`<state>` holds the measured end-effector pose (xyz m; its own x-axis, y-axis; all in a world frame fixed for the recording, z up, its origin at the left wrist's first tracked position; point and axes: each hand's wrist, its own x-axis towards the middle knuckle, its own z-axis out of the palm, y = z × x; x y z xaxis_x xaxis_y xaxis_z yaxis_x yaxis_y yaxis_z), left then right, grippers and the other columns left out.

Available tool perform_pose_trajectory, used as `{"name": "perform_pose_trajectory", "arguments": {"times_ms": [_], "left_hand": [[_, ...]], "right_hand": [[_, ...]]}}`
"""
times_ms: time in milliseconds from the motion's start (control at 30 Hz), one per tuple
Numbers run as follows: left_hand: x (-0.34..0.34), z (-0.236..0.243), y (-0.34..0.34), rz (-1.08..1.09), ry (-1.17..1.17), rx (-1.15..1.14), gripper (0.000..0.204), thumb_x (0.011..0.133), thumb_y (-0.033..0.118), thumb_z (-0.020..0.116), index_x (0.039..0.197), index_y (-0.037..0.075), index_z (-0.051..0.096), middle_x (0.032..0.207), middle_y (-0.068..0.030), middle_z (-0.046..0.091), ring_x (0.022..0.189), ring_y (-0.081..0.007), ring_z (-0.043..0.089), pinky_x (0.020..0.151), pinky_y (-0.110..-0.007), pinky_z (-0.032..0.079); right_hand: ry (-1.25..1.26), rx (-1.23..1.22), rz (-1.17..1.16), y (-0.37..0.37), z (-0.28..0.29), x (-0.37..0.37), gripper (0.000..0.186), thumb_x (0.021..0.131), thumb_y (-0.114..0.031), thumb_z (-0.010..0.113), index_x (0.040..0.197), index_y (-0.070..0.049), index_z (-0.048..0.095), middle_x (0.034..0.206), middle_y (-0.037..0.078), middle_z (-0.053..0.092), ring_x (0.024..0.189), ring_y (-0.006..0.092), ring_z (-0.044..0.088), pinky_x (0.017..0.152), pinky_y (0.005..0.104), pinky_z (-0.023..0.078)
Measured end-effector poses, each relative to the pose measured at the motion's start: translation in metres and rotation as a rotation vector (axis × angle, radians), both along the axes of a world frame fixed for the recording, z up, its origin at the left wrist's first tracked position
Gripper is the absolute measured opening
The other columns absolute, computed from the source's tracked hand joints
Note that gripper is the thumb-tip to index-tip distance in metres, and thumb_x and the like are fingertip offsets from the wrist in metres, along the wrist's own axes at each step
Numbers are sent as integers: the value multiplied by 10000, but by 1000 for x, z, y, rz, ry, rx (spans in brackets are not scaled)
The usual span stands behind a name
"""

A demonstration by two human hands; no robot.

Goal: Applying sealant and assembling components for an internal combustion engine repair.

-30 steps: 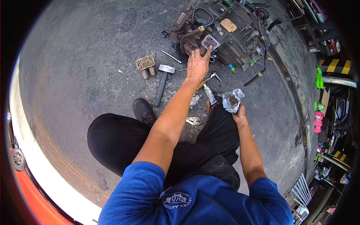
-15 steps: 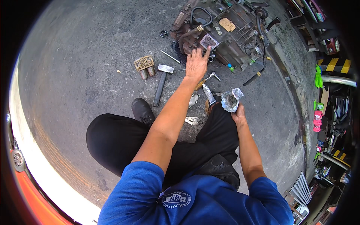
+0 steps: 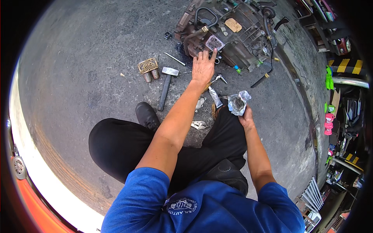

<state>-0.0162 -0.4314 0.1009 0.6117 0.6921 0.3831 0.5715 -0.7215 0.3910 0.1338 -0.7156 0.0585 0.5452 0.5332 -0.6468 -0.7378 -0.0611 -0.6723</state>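
My open left hand (image 3: 203, 66) presses fingertips on the gearbox (image 3: 229, 31) port on the floor, right hand (image 3: 245, 116) gripping a crumpled bag (image 3: 237, 102); I should wipe gently, evenly.

Blue short-sleeved shirt (image 3: 202, 209), sleeves ending above the elbows, forearms bare down to the left hand (image 3: 203, 68) and right hand (image 3: 246, 116). Round white printed emblem (image 3: 183, 205) on the shirt's chest. Black trousers (image 3: 128, 143) below the forearms. One black shoe (image 3: 147, 115), rounded toe, left of the left forearm.
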Motion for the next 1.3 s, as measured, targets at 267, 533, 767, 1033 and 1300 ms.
{"name": "perform_pose_trajectory", "arguments": {"times_ms": [267,533,767,1033,1300], "left_hand": [[-13,-8,0,38,-20,-133,479,1007,235,604,1480,164,590,1095,-151,570,1042,-335,575,861,-486,504],[-24,-13,-77,-142,-117,-631,542,1082,479,452,1322,62,700,1214,-263,632,1198,-425,552,1024,-515,479],[-27,-16,-136,-120,-228,-1274,845,1031,710,398,1187,-48,739,1293,-332,661,1233,-461,619,1098,-442,441],[-75,-31,-62,-132,68,-1076,580,854,532,815,1061,-9,781,1008,-257,759,997,-395,733,932,-452,548],[-218,-84,68,801,83,-1222,475,899,497,768,1128,81,785,1174,-207,752,1140,-388,710,984,-461,554]], "right_hand": [[6,38,27,4,-1,0,375,1073,-280,577,1333,-15,628,1286,109,704,1186,251,669,1084,402,512],[-63,23,186,35,17,-28,460,1054,-227,610,1456,-38,493,1369,113,631,1273,244,609,1121,415,469],[-46,-32,109,64,-5,-56,403,1079,-219,564,1435,-34,527,1247,111,687,1082,248,697,935,403,570],[-649,-429,285,68,-36,-49,507,988,-213,713,1404,13,534,1303,181,665,1201,301,641,1036,404,485],[-1075,-723,621,80,-21,-78,604,950,-253,711,1434,35,490,1381,340,594,1302,505,559,1086,488,457]]}}
